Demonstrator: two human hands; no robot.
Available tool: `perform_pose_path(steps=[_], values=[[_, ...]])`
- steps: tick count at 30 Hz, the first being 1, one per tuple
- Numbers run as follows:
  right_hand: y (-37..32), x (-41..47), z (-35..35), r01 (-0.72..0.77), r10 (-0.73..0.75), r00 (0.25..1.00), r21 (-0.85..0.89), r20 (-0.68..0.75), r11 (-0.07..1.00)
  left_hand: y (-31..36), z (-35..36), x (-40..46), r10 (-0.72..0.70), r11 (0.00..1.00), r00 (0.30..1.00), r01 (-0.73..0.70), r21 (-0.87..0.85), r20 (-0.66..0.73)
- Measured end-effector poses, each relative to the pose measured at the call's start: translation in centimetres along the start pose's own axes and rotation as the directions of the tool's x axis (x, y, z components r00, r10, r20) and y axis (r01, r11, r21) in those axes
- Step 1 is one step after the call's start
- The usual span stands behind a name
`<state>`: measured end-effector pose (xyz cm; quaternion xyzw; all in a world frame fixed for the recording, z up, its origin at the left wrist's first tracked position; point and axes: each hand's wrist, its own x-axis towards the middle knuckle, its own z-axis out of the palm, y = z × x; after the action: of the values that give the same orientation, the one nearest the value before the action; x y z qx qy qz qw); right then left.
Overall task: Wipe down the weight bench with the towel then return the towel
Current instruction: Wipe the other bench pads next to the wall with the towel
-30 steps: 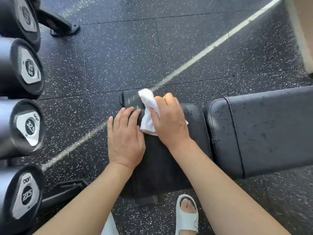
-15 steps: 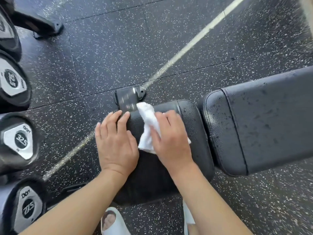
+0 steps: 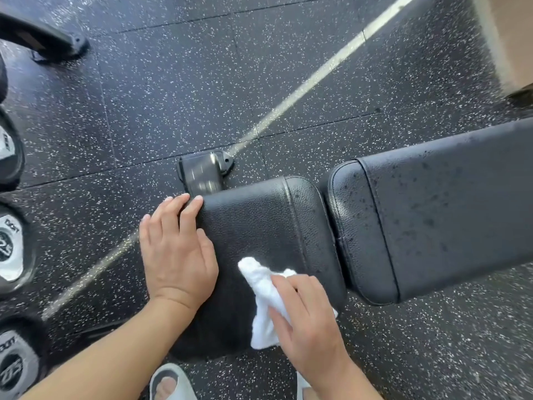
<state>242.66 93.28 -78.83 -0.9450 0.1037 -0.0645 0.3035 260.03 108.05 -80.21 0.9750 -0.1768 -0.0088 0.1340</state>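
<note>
The black weight bench has a short seat pad (image 3: 259, 226) in front of me and a long back pad (image 3: 447, 203) running off to the right. My left hand (image 3: 176, 249) lies flat on the seat pad's left edge, fingers straight. My right hand (image 3: 308, 321) presses a crumpled white towel (image 3: 262, 287) onto the near right part of the seat pad, fingers laid over the cloth. The back pad shows dark speckled marks.
Black dumbbells (image 3: 11, 252) line a rack at the left edge. The bench's foot bracket (image 3: 202, 173) sticks out beyond the seat. Speckled rubber floor with a pale diagonal line (image 3: 311, 79) surrounds the bench. My sandalled foot (image 3: 170, 382) stands below the seat.
My right hand has dragged the towel from the seat pad's far left corner toward me and to the right. The left hand has stayed on the left edge.
</note>
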Motion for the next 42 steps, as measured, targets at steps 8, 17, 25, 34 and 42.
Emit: perform_pose_path(steps=[8, 17, 25, 34, 42], values=[[3.2, 11.9, -0.9, -0.059, 0.056, 0.977, -0.008, -0.203, 0.998, -0.2, 0.1, -0.1, 0.007, 1.0, 1.0, -0.007, -0.006, 0.001], [4.5, 11.2, -1.8, -0.134, 0.149, 0.966, 0.083, -0.209, 0.988, 0.1, 0.1, -0.2, 0.002, 1.0, 1.0, -0.002, -0.016, -0.006], [3.9, -3.3, -2.3, -0.13, 0.138, 0.987, 0.093, -0.084, 0.987, 0.1, 0.1, -0.2, 0.001, 1.0, 1.0, -0.002, -0.031, -0.029], [4.1, 16.9, 1.4, 0.02, -0.048, 0.985, -0.172, -0.165, 0.985, -0.1, 0.0, -0.2, 0.006, 0.999, 1.0, -0.006, -0.036, -0.014], [2.8, 16.6, -0.2, 0.167, -0.153, 0.984, -0.193, 0.086, 0.967, -0.3, -0.7, -0.4, -0.012, 0.995, 1.0, 0.015, -0.094, 0.024]])
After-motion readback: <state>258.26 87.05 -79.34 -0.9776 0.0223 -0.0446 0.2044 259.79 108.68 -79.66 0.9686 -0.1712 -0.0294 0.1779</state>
